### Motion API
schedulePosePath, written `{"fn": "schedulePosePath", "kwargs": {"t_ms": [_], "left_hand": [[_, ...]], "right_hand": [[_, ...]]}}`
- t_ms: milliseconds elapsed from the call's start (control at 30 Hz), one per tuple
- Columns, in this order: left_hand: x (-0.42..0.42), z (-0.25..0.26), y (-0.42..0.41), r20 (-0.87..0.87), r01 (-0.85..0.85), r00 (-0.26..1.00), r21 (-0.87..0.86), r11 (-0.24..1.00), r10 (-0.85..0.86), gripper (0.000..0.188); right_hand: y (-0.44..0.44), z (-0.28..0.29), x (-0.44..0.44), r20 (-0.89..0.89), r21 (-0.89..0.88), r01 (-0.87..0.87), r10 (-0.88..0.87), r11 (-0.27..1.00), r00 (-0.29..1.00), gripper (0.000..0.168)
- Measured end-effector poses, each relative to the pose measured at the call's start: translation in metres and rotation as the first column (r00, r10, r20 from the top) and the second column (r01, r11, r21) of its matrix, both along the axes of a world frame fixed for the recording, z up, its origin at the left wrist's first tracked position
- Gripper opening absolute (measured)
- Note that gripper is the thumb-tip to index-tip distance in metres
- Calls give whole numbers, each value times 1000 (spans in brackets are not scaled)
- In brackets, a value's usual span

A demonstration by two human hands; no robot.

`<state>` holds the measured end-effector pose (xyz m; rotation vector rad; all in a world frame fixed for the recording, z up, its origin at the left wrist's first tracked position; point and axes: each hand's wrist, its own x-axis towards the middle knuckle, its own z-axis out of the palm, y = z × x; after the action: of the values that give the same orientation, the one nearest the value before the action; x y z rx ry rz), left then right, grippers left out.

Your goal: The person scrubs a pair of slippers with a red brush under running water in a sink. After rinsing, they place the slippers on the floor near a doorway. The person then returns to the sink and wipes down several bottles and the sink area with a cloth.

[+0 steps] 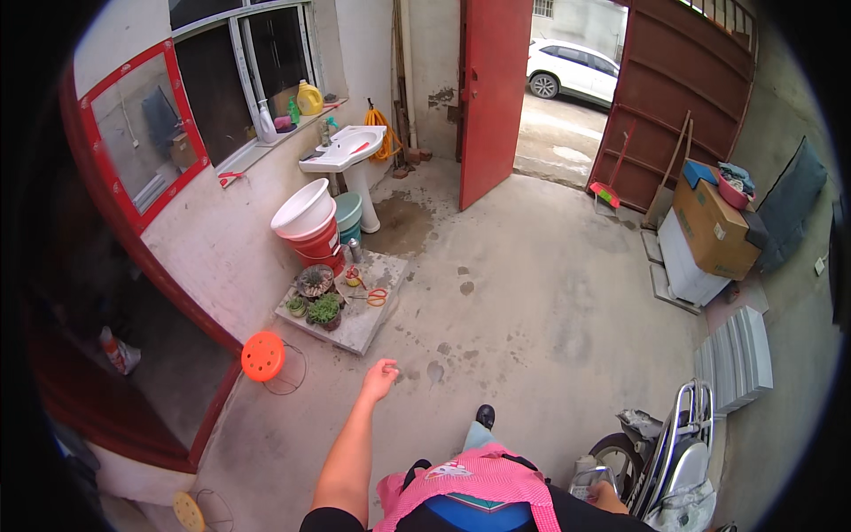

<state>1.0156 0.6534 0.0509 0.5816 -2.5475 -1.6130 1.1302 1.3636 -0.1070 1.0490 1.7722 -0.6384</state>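
My left hand (381,380) reaches forward over the concrete floor, its fingers loosely curled and holding nothing. Ahead of it is a low stone slab (382,326) bearing a green potted plant (324,310), a smaller succulent pot (296,306), a cactus in a bowl (315,280) and orange-handled scissors (377,297). My right hand (604,497) hangs low at the right, by a silver metal frame (594,480) next to a parked two-wheeler (671,459). Whether its fingers grip that frame cannot be made out. A pink apron (479,475) covers my front.
An orange stool (263,356) stands left, beside a doorway. Red buckets (312,243) and a white washbasin (346,147) line the wall. A red metal door (492,100) stands ajar towards a white car (575,70). Cardboard boxes (715,226) and grey panels (738,359) occupy the right side.
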Motion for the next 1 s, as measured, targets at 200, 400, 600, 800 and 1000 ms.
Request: {"fn": "schedulePosePath", "kwargs": {"t_ms": [200, 400, 600, 800, 1000], "left_hand": [[-31, -112, -40, 467, -276, 868, 173, 945, 168, 28], [21, -158, -97, 778, -803, 417, 73, 591, 470, 18], [-158, -190, -130, 855, -928, 286, 134, 349, 433, 21], [-477, -157, -255, 388, -418, 841, 21, 908, 378, 25], [-710, -52, -380, 85, -345, 938, 104, 933, 337, 29]], "right_hand": [[-30, 24, -266, -412, 3, 83, -75, 997, 908, 21], [-242, 77, -606, -733, -117, -440, 221, 890, 643, 30], [-457, 135, -784, -861, -97, -755, 326, 649, 391, 30], [-465, 91, -898, -655, -251, -587, 311, 770, 688, 30], [-421, 50, -974, -353, -154, -213, 148, 965, 924, 22]]}}
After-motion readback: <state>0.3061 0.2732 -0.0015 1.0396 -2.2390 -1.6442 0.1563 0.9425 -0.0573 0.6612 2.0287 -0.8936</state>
